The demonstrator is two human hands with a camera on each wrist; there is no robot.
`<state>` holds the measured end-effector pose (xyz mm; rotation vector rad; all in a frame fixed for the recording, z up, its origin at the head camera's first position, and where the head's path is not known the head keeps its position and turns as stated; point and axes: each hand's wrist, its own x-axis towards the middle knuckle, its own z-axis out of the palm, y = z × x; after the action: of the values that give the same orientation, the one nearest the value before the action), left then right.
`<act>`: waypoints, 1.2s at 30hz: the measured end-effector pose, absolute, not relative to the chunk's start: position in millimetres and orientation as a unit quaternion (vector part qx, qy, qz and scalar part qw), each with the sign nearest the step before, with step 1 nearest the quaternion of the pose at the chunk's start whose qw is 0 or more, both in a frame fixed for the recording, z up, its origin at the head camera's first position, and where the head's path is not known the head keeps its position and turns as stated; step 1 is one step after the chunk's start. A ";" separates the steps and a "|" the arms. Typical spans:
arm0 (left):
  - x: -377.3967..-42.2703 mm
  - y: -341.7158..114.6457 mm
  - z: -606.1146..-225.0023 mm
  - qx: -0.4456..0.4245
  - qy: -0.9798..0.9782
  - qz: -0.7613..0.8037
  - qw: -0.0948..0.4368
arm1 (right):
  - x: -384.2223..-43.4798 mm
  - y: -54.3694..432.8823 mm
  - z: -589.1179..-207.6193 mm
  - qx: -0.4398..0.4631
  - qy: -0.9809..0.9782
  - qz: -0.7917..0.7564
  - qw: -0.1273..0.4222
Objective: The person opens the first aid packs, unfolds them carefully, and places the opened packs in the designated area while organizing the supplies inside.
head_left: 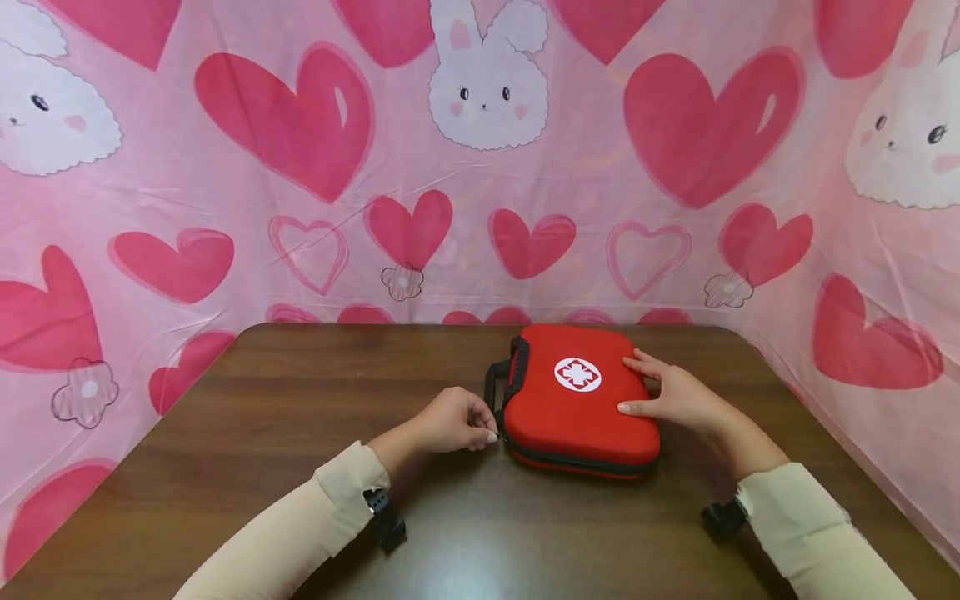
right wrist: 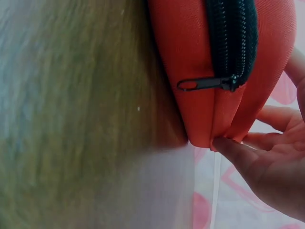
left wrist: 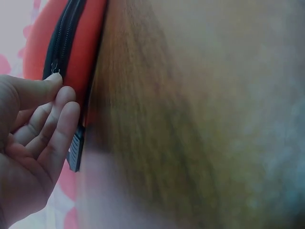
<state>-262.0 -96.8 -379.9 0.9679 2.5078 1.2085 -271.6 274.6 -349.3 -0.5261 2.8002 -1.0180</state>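
A red first-aid case [head_left: 581, 417] with a white cross emblem lies flat on the table, its black carry handle [head_left: 492, 385] pointing left. At its near left corner my left hand [head_left: 453, 421] pinches a small zipper pull [left wrist: 55, 67] between thumb and fingers. The black zipper [left wrist: 66, 33] runs from there along the near side with its teeth meshed. My right hand [head_left: 678, 400] rests against the right side, fingers spread and fairly straight, some tips on the lid. A second zipper pull [right wrist: 198, 84] hangs loose by that right corner.
The brown wooden table [head_left: 337, 367] ends close behind the case. A pink curtain [head_left: 450, 175] with hearts and rabbits surrounds the back and sides. Black wrist cameras sit below both cream sleeves [head_left: 292, 533].
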 end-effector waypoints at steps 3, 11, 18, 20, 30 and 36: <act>-262.2 -96.3 -379.6 0.326 0.852 0.401 0.090 | -272.7 276.0 -350.6 -0.179 0.921 -0.340 0.064; -271.9 -99.7 -378.3 0.319 0.853 0.408 0.068 | -274.7 276.5 -352.0 -0.193 0.920 -0.336 0.056; -286.9 -100.6 -379.5 0.308 0.860 0.405 0.045 | -274.9 276.5 -350.7 -0.199 0.914 -0.347 0.072; -292.0 -99.8 -379.3 0.297 0.863 0.406 0.039 | -275.4 276.4 -350.2 -0.203 0.909 -0.355 0.079; -321.1 -105.3 -376.6 0.238 0.892 0.384 -0.011 | -292.3 277.0 -354.2 -0.262 0.870 -0.399 0.120; -330.3 -116.3 -380.7 0.216 0.891 0.398 -0.004 | -300.4 277.7 -355.9 -0.292 0.856 -0.403 0.141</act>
<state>-330.3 -116.3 -380.7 0.6808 2.8065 1.2545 -300.4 277.7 -355.9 -0.8419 2.4716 -1.1633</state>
